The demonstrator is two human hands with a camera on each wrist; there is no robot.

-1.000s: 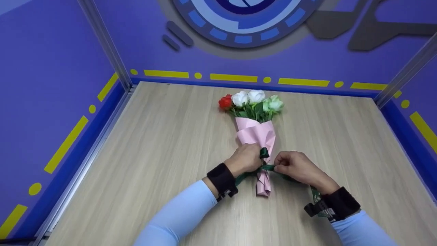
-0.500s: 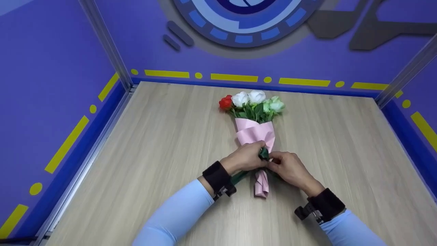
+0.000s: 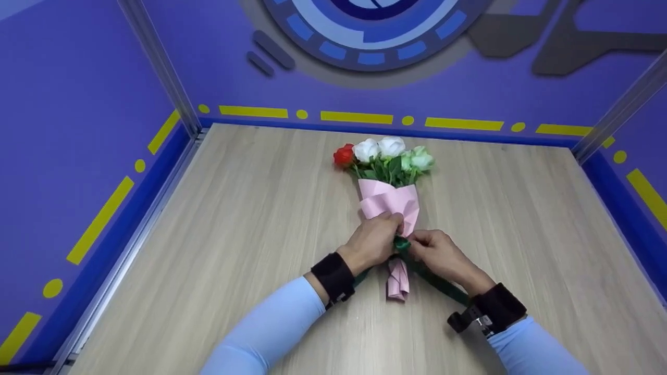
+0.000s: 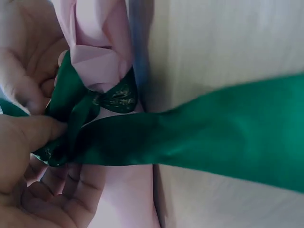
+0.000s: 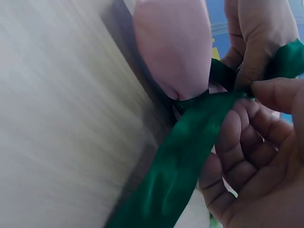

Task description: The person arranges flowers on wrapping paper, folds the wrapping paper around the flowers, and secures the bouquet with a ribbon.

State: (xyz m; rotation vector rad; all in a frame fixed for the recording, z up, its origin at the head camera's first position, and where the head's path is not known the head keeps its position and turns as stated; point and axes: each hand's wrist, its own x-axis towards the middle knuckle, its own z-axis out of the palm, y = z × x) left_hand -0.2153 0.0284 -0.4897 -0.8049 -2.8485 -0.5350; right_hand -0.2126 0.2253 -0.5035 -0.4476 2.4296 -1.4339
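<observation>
A bouquet in pink wrapping paper [image 3: 388,200] lies on the table, with red, white and pale green roses [image 3: 392,148] at its far end. Dark green ribbon [image 3: 440,285] circles the narrow part of the wrap. My left hand [image 3: 371,240] pinches the ribbon between thumb and fingers over the binding; a small loop sticks up there. Close against it on the right, my right hand [image 3: 443,256] pinches ribbon too. One wide ribbon tail [image 4: 228,135] crosses the paper in the left wrist view. In the right wrist view a ribbon strip [image 5: 173,164] runs down from the binding.
The pale wooden table [image 3: 250,208] is bounded by a blue-purple back wall [image 3: 219,62] and side walls with yellow markings. Metal posts [image 3: 161,62] stand at the corners. The rolled paper end [image 3: 397,284] of the bouquet points towards me.
My right hand has moved left, in against the left hand at the binding. The green loop between the hands sits lower, and the right ribbon tail shows more plainly. The bouquet barely shifts.
</observation>
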